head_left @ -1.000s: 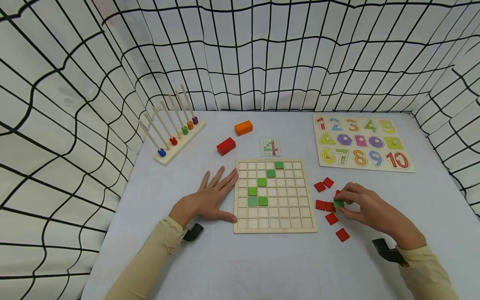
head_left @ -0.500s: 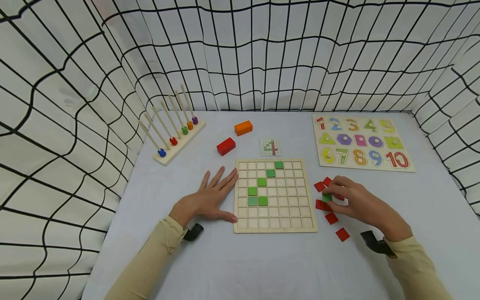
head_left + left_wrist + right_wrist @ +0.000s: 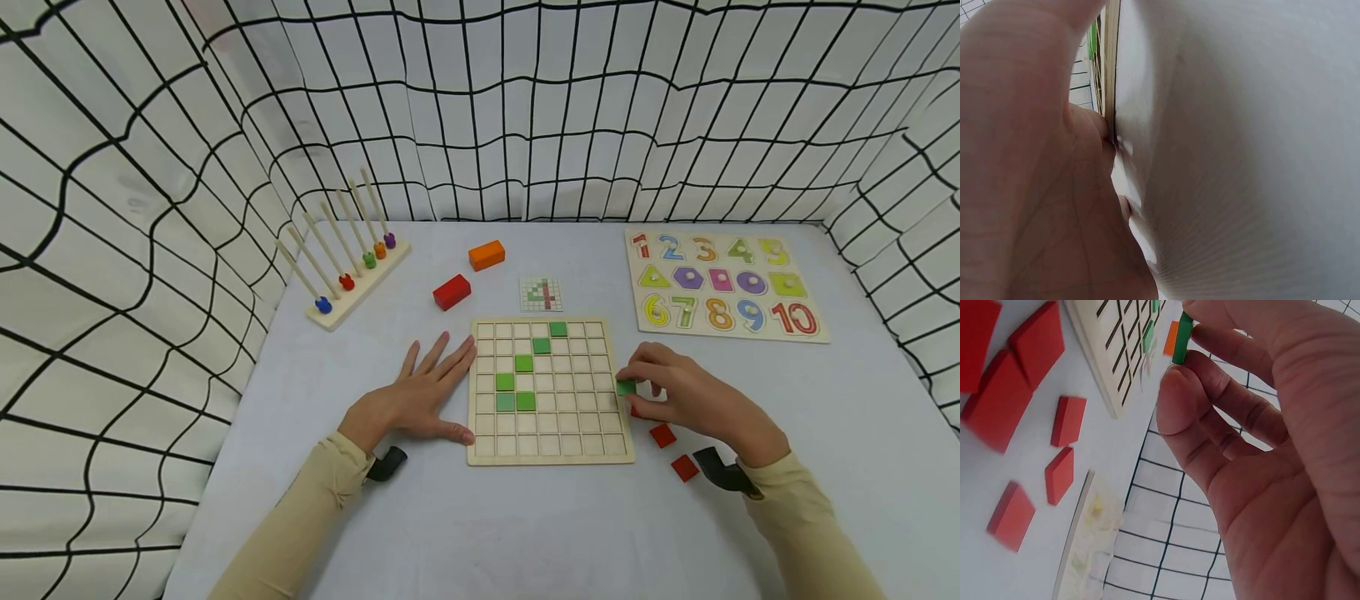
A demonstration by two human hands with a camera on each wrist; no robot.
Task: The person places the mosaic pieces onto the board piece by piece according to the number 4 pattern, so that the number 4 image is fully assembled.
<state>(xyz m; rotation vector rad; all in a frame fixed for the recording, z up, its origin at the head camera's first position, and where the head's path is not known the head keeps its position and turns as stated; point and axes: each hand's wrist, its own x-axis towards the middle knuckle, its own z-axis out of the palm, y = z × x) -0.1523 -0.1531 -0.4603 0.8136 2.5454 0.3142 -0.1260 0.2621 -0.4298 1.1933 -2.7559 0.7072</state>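
A wooden grid board [image 3: 570, 446] lies at the middle of the table, with several green square tiles [image 3: 524, 363] set in its cells in a stepped line. My left hand [image 3: 420, 400] lies spread on the table, its fingertips and thumb touching the board's left edge. Between thumb and fingers my right hand [image 3: 697, 400] pinches a green tile [image 3: 626, 387] at the board's right edge; the right wrist view shows this tile [image 3: 1182, 339] held edge-on above the table. Red square tiles [image 3: 663, 435] lie below and behind that hand, some hidden by it in the head view.
Behind the board are a small pattern card [image 3: 541, 294], a red block [image 3: 452, 292] and an orange block [image 3: 487, 256]. A peg stand with coloured beads [image 3: 360, 285] is back left, a number puzzle [image 3: 731, 285] back right. Black netting [image 3: 525, 108] surrounds the table.
My right hand has carried the pinched green tile leftward from over the red tiles to the board's right edge. The left hand has stayed in place.
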